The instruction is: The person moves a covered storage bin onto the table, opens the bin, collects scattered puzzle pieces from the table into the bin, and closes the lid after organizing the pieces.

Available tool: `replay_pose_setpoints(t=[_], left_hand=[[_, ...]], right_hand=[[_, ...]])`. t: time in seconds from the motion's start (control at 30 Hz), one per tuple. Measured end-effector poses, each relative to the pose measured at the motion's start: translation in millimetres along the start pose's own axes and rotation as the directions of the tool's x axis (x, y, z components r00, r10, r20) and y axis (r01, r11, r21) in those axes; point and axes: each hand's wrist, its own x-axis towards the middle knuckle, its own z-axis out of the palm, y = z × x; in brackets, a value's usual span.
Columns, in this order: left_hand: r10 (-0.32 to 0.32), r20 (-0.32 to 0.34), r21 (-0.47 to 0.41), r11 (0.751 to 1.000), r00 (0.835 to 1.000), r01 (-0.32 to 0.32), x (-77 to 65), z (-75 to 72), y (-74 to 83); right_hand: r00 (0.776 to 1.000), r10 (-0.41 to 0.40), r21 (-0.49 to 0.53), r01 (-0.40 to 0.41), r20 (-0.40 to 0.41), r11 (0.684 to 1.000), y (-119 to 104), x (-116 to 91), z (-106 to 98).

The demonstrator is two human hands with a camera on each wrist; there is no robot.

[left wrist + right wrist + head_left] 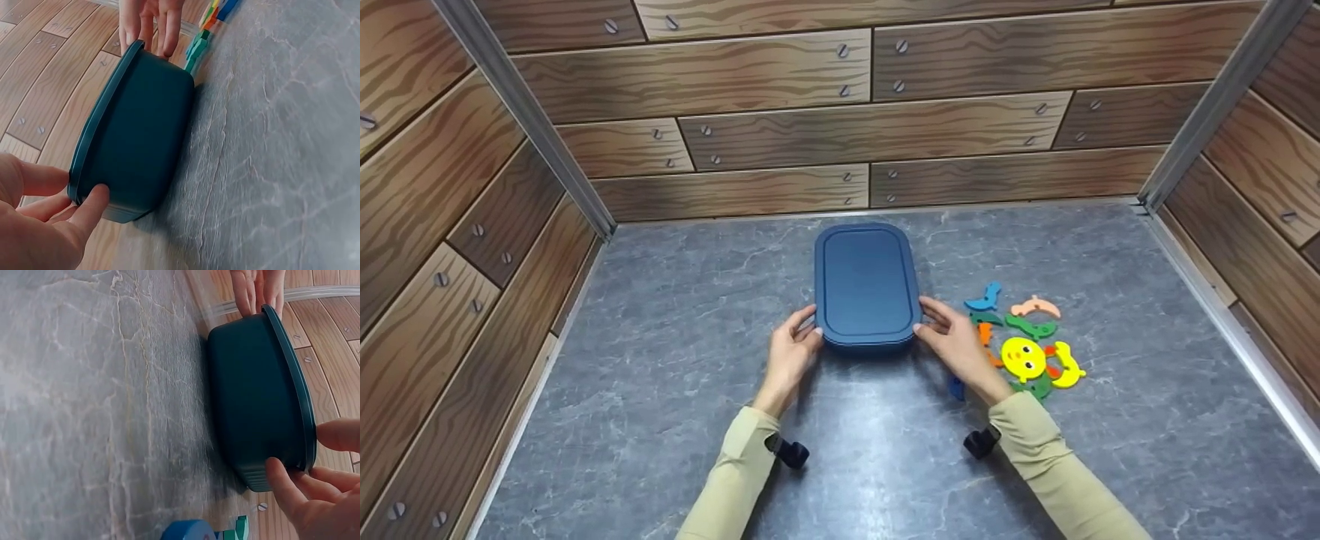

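A dark blue lidded container (867, 285) sits lengthwise on the grey tabletop, its lid in place. On its left side, close to the near corner, my left hand (790, 351) grips the lid rim. My right hand (957, 343) holds the opposite side in the same way. In the left wrist view, left fingers (90, 211) press the container's wall (138, 129) below the rim while another digit lies at the lid edge. A similar hold shows in the right wrist view, with right fingers (284, 486) against the wall and rim. The container's contents are hidden.
Right of the container lie colourful puzzle-like pieces: a yellow face disc (1024, 358), a yellow curved piece (1066, 366), a blue piece (985, 298), a peach piece (1036, 307) and several green and orange ones. Wood-patterned walls (780, 75) enclose the tabletop (675, 300) at the back and sides.
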Motion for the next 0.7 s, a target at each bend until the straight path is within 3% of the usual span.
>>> replay_pose_setpoints(t=[0.2,0.47,0.7], left_hand=[[-0.021,0.009,-0.023,1.0,1.0,0.022,-4.2,-2.2,2.2],[-0.046,0.043,-0.024,0.999,0.998,0.047,-21.4,0.3,29.1],[-0.056,0.048,-0.018,0.998,0.997,0.057,-27.7,-1.5,30.9]], right_hand=[[1.0,0.018,-0.054,-0.017,0.015,0.998,-10.5,-7.1,-0.2],[0.999,0.029,-0.028,-0.029,0.028,0.999,-1.1,-9.5,-1.5],[0.998,0.055,-0.019,-0.055,0.032,0.998,-1.5,-13.9,-0.5]])
